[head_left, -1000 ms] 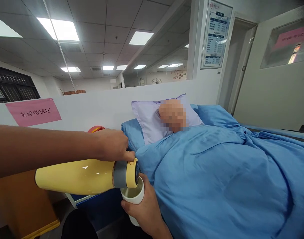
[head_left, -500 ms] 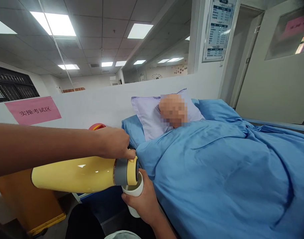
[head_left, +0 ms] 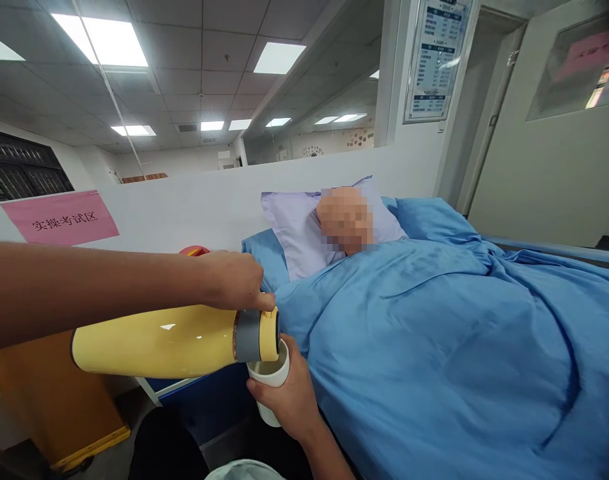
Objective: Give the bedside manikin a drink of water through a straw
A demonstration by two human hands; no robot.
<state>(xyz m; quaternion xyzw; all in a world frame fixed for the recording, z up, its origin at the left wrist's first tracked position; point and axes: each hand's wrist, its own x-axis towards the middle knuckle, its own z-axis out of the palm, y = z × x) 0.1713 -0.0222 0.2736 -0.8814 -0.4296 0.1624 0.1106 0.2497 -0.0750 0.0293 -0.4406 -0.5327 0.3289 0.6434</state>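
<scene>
A yellow thermos jug (head_left: 157, 341) with a grey collar lies nearly level in the air, its lid end to the right. My left hand (head_left: 237, 280) is closed on its far upper side, thumb on the yellow lid; its fingers and the part they grip are mostly hidden. Just below the lid is a white cup (head_left: 270, 373), slightly tilted, its mouth close under the spout. My right hand (head_left: 290, 393) wraps round the cup from the right. The spout faces away, and I cannot make out any liquid.
A blue quilt (head_left: 434, 333) covers a bed to my right, where a manikin-like head (head_left: 345, 220) with a blurred face rests on a lilac pillow (head_left: 292, 233). A red object (head_left: 194, 251) shows behind my left arm. An orange-brown cabinet (head_left: 54, 400) stands lower left.
The thermos jug and the cup have shifted slightly up and to the right in view, still mouth to mouth. Both hands keep their hold.
</scene>
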